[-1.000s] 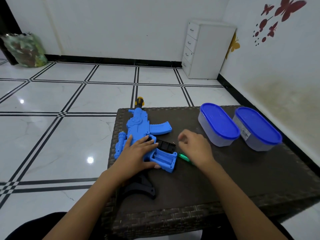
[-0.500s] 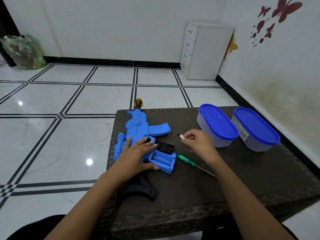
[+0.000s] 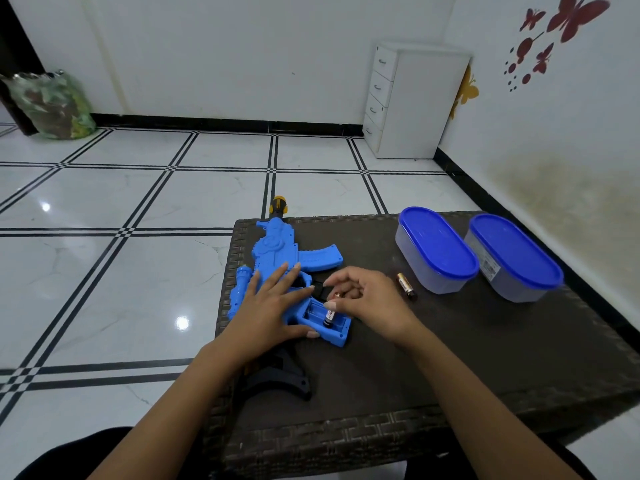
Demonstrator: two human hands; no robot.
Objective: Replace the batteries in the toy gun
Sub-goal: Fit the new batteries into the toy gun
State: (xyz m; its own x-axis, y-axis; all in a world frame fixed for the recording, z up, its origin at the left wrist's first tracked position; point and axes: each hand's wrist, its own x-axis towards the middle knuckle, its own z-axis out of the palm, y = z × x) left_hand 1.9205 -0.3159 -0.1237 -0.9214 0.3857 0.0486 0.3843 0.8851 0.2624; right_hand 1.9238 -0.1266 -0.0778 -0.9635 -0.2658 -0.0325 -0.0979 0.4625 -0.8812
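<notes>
My left hand: laid flat, fingers straight and spread, pressing on the body of the blue toy gun, gripping nothing; forearm runs in from the near left. My right hand: fingers curled, thumb and fingertip pinching a dark battery that stands tilted in the open battery compartment at the gun's grip end; wrist bent, forearm entering from the near right. Toy gun: lying on its side along the left part of the table, muzzle pointing far, black stock toward me, curved magazine jutting right. Second battery: gold and black, lying loose on the table just right of my right hand, near the closer container. Small black piece: beside the compartment, partly hidden by my fingers; what it is I cannot tell. Table: dark brown woven surface. Two clear oval containers with blue lids: side by side at the far right of the table. Yellow-and-black object: just past the far edge of the table, at the gun's muzzle. Room: white tiled floor with black lines, white drawer unit in the far corner, green plastic bag at far left, red butterfly decals on the right wall.
</notes>
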